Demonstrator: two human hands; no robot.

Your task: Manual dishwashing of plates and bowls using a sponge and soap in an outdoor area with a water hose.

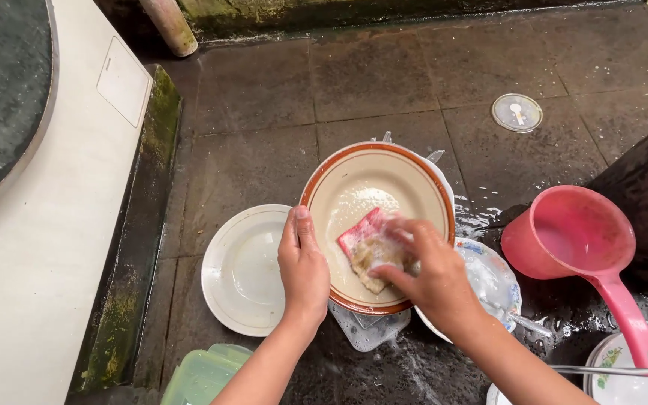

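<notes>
A cream ceramic plate with a brown rim (pixel 379 225) sits low over the wet dark tiled floor (pixel 264 97), resting on a stack of other dishes. The left hand (pixel 303 270) is closed on the plate's near-left edge, thumb on the inner face and fingers hidden beneath. The right hand (pixel 425 270) is curled shut around a soapy pink-and-tan sponge (pixel 369 247), pressing it onto the plate's inner face just right of centre; the hand is blurred, so the exact finger hold is hard to read.

Just left of the plate lies a white round ceramic plate (pixel 243 268), its rim close to the left hand. A floral-patterned plate (pixel 493 281) pokes out at right, and a pink plastic water dipper with a long handle (pixel 575 240) lies beyond it. A green translucent plastic container (pixel 204 375) sits at the bottom edge. The tiles beyond the plate lie open up to a small round clear lid (pixel 517 112).
</notes>
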